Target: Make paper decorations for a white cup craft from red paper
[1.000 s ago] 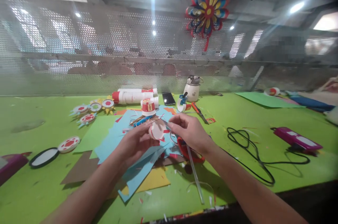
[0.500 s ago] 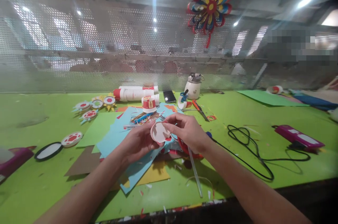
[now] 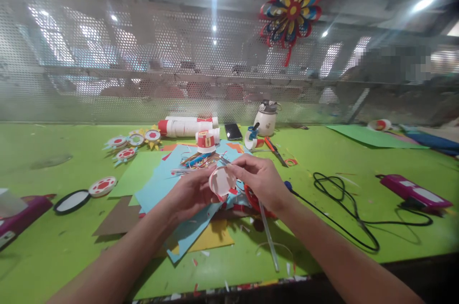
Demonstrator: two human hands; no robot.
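Observation:
A cut-down white paper cup (image 3: 223,183) with bits of red on its rim is held up over the middle of the table. My left hand (image 3: 191,193) is closed around its left side. My right hand (image 3: 261,180) pinches its upper right edge between thumb and fingers. Beneath both hands lie sheets of light blue paper (image 3: 155,193) and paper scraps. Red-handled scissors (image 3: 251,195) appear partly hidden below my right hand. Just beyond my hands, a red and white paper cup (image 3: 206,142) stands near a blue pen (image 3: 198,159).
Round paper-flower pieces (image 3: 125,155) lie at the left, near a black-rimmed disc (image 3: 72,202). Stacked paper cups (image 3: 186,128), a phone (image 3: 233,132), a bottle (image 3: 266,120) and an orange cutter (image 3: 275,151) are farther back. A cable (image 3: 344,206) runs to a purple device (image 3: 414,191).
The whole view has shifted slightly, so things sit a little farther right. My hands keep their hold on the paper cup, which is turned a little.

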